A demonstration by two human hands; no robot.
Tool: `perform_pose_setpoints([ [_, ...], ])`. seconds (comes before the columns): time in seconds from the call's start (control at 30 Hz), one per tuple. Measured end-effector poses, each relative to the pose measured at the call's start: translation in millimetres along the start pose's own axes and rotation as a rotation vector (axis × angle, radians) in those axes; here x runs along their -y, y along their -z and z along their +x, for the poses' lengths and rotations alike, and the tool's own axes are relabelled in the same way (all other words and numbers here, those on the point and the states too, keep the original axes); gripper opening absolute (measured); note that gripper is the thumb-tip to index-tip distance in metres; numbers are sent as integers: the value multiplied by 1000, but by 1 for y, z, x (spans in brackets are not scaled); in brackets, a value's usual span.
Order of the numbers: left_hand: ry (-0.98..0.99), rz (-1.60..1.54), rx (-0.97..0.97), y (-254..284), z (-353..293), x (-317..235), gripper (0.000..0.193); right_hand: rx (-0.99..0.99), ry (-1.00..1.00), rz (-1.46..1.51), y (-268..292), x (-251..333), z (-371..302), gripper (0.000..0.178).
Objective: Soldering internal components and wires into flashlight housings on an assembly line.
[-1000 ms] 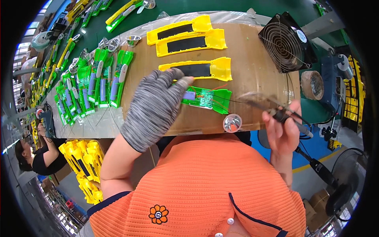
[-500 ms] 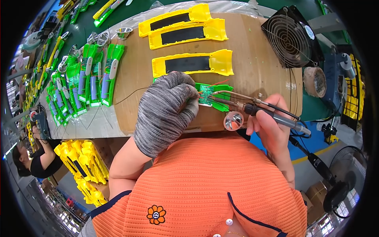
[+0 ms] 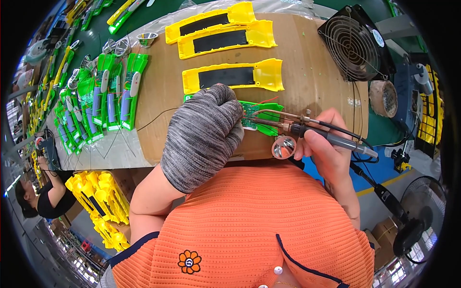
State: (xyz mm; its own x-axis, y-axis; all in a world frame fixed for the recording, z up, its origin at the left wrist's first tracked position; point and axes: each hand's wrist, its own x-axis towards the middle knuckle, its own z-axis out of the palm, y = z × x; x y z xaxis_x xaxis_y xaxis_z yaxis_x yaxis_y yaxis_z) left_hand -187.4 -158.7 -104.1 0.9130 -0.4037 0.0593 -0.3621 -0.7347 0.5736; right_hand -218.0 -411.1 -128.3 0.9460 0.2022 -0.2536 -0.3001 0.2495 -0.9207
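Observation:
My left hand (image 3: 204, 137), in a grey striped knit glove, is closed in a pinch over a green plastic housing (image 3: 270, 126). What its fingertips grip is hidden, though thin reddish wires show near them. Between finger and thumb, my right hand (image 3: 329, 146) holds a soldering iron (image 3: 331, 139) with a curved metal tube fixed along it. The iron's tip points left, at the green circuit board (image 3: 249, 122) in the housing, close to my left fingertips. A round clear-and-silver reflector (image 3: 284, 147) sits at the housing's near side, below the iron.
Yellow casings (image 3: 233, 77) with black panels lie beyond my hands on the cardboard (image 3: 307, 62). Several green housings (image 3: 128, 91) with purple cells crowd the left. A black fan (image 3: 355, 45) and a round brown roll (image 3: 382, 98) stand right. Another person (image 3: 48, 192) works at far left.
The iron and my right hand have shifted very slightly, the tip staying by the board. My left hand keeps its pinch with a small turn. The view has shifted a little.

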Motion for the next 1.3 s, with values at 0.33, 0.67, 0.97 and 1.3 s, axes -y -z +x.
perform_pose_setpoints([
  [0.33, -15, 15, 25, 2, 0, 0, 15, 33, -21, 64, 0, 5, 0, 14],
  [0.67, -25, 20, 43, 4, 1, 0, 16, -55, 57, 86, 9, 5, -5, 16],
  [0.97, -36, 48, 58, 5, 2, -3, 14, -233, 158, 156, 18, 17, 0, 12],
  [1.3, -355, 223, -97, -3, 13, -18, 19, -333, 186, 276, 27, 17, -2, 12],
])
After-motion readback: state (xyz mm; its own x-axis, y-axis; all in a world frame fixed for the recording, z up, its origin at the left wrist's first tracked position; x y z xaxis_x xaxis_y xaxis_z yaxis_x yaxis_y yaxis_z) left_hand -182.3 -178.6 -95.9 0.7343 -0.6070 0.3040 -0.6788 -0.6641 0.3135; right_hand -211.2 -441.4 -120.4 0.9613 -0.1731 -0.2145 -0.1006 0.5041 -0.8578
